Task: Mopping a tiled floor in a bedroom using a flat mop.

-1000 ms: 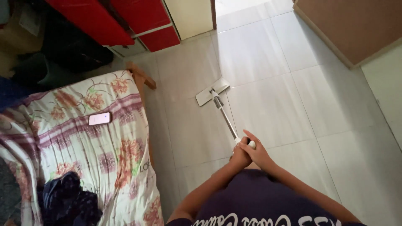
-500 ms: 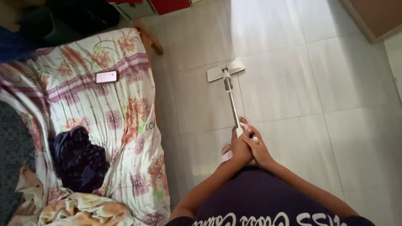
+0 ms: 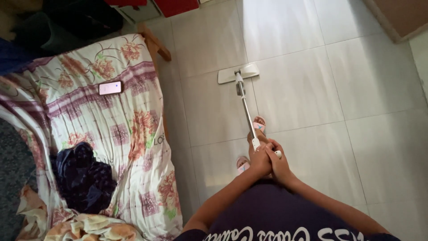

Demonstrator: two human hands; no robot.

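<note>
Holding: we grasp the mop (image 3: 244,105) at its handle top.
Mop head: flat on the pale tiled floor (image 3: 312,89), ahead of our feet.
Left hand (image 3: 260,161): grip wrapped around the handle.
Right hand (image 3: 277,163): grip clasped on the handle, touching the left.
Left side: bed (image 3: 133,134) with a phone (image 3: 110,88) on its floral sheet.

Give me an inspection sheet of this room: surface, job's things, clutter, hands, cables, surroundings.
Surface: pale tiled floor, sunlit patches.
Job's things: flat mop, head flat on the tiles, pole slanting up to the hands.
Clutter: phone and dark clothes on the floral bedsheet.
Hands: left hand and right hand together, both gripping the pole's top end.
Cables: nothing seen.
Surroundings: bed at left with wooden frame corner; red cabinet at top; pink slippers on the feet.
</note>
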